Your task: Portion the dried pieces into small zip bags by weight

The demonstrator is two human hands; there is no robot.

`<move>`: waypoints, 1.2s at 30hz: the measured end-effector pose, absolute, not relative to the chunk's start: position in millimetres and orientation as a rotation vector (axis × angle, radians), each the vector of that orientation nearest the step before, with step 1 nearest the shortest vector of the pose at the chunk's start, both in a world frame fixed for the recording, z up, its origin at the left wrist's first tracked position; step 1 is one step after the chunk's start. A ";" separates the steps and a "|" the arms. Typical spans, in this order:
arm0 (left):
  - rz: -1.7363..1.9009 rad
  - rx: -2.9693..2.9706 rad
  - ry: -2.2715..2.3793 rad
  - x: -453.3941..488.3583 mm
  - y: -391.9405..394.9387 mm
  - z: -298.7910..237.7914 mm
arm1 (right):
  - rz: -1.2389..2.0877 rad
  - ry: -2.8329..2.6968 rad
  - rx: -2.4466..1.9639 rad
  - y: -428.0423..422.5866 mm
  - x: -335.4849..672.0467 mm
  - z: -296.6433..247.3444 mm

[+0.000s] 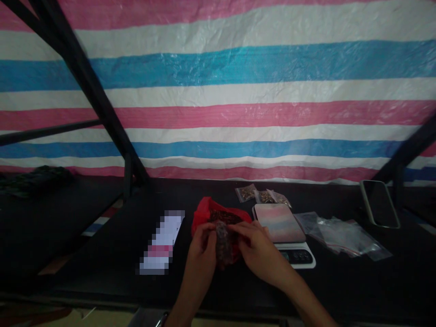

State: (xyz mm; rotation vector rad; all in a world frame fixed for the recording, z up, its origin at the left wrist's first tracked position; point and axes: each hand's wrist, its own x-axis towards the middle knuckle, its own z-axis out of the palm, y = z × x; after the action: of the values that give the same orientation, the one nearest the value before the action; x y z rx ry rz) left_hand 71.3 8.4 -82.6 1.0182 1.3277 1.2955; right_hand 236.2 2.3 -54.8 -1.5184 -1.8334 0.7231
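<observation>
Between my two hands is a small clear plastic bag (223, 243) with dark contents, held in front of a red bag. My left hand (203, 245) pinches its upper left edge, and my right hand (254, 243) grips the upper right side. The red bag (201, 212) stands open just behind, with dark brown loose material (223, 217) inside. Right of my right hand sits a digital kitchen scale (281, 222) with a shiny metal plate and nothing on it. Beyond the scale lie several small filled clear bags (245, 193).
A pile of clear plastic bags (344, 236) lies right of the scale. A phone (379, 204) leans at the far right. A pixelated pale item (163, 243) lies on the black table (112, 272) at left. Black metal bars (88, 86) rise before a striped sheet (255, 109).
</observation>
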 end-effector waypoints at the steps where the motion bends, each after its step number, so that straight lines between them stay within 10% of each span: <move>1: 1.302 1.022 1.336 71.0 8.2 -82.4 | 0.728 -1.833 -1.521 2.4 235.3 -54.1; 36: 1.690 1.468 1.210 82.0 3.1 -68.3 | 0.496 -0.991 -1.428 19.2 337.6 -48.1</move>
State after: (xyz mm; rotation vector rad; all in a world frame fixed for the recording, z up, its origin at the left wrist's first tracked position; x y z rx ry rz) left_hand 82.0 3.1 -68.3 1.4685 1.2101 1.6903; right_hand 337.6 19.2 -48.1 -1.4284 -0.9911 0.4960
